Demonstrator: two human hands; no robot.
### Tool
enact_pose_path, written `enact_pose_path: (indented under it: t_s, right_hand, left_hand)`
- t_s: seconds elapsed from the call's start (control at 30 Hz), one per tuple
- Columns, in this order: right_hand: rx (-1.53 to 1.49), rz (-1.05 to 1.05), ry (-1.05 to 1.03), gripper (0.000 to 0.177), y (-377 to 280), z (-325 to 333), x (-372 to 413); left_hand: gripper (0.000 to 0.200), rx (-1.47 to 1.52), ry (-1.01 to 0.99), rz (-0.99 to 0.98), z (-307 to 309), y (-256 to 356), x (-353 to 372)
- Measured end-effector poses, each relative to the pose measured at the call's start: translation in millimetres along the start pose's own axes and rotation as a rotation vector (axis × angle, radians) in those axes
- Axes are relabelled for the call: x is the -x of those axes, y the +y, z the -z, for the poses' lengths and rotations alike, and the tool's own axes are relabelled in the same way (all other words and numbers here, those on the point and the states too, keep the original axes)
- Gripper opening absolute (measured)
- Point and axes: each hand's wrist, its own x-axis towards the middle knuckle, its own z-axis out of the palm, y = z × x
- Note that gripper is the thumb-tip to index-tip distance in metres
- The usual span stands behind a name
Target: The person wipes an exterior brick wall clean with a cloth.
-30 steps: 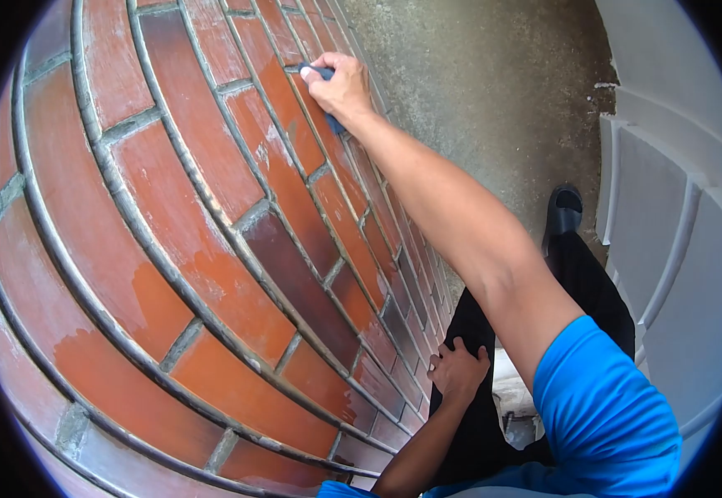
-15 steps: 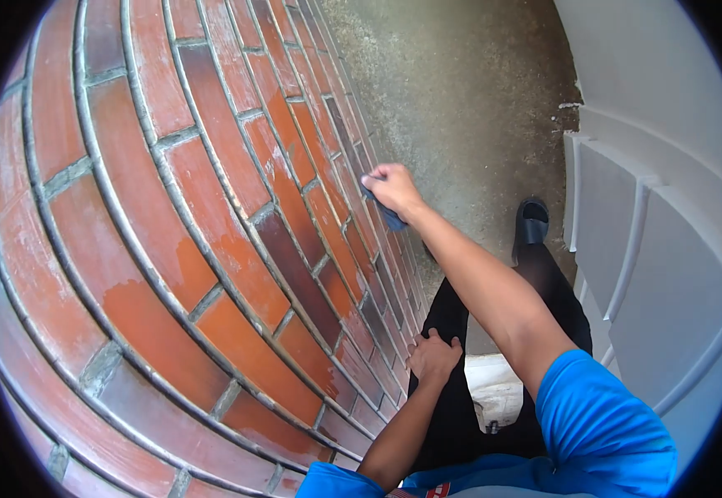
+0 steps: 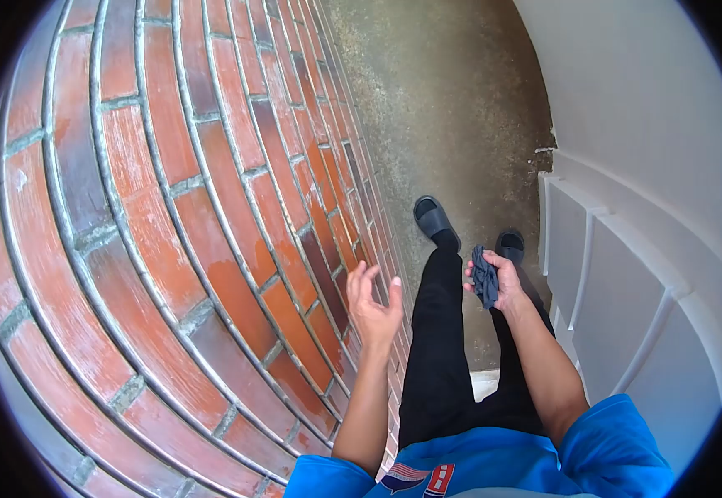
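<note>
A crumpled dark grey cloth (image 3: 484,278) is held in my right hand (image 3: 504,282), whose fingers curl round it over my right leg. My left hand (image 3: 373,307) is raised beside the brick wall (image 3: 203,191), palm up with its fingers apart and nothing in it. Darker orange, wet-looking patches (image 3: 241,290) show on several bricks to the left of that hand. Pale, chalky streaks mark other bricks, and grey mortar lines run between them.
Below me is a stained concrete floor (image 3: 436,100), with my feet in dark slides (image 3: 434,217) on it. Along the right stands a white panelled wall (image 3: 626,274). A whitish object (image 3: 484,383) shows partly between my legs.
My right hand has drawn back from the brick wall to the right, still with the cloth. The left hand has lifted off my leg and opened. My left foot has come into view.
</note>
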Motion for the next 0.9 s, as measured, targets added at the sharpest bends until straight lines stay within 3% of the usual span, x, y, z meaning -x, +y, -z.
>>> enact_pose_path:
  t_s: [0.2,0.37,0.5,0.63,0.83,0.9]
  right_hand:
    - [0.230,0.213,0.038,0.014,-6,-70,-21]
    - [0.216,0.268,0.000,0.016,19,-129,-73]
    - [0.386,0.357,-0.041,0.019,23,-185,-124]
    - [0.664,0.611,-0.123,0.019,32,-223,-182]
    - [0.755,0.916,-0.096,0.022,61,-281,-259]
    - [0.710,0.756,0.044,0.019,49,-301,-279]
  left_hand:
    - [0.034,-0.011,0.214,-0.156,21,-6,-113]
    - [0.033,-0.038,0.174,-0.175,22,-8,-128]
    - [0.033,-0.132,0.140,-0.256,8,-17,-149]
    - [0.032,-0.149,0.154,-0.299,-12,-25,-190]
    - [0.031,-0.364,0.177,-0.445,-37,-45,-211]
    - [0.026,-0.345,0.193,-0.432,-41,-49,-209]
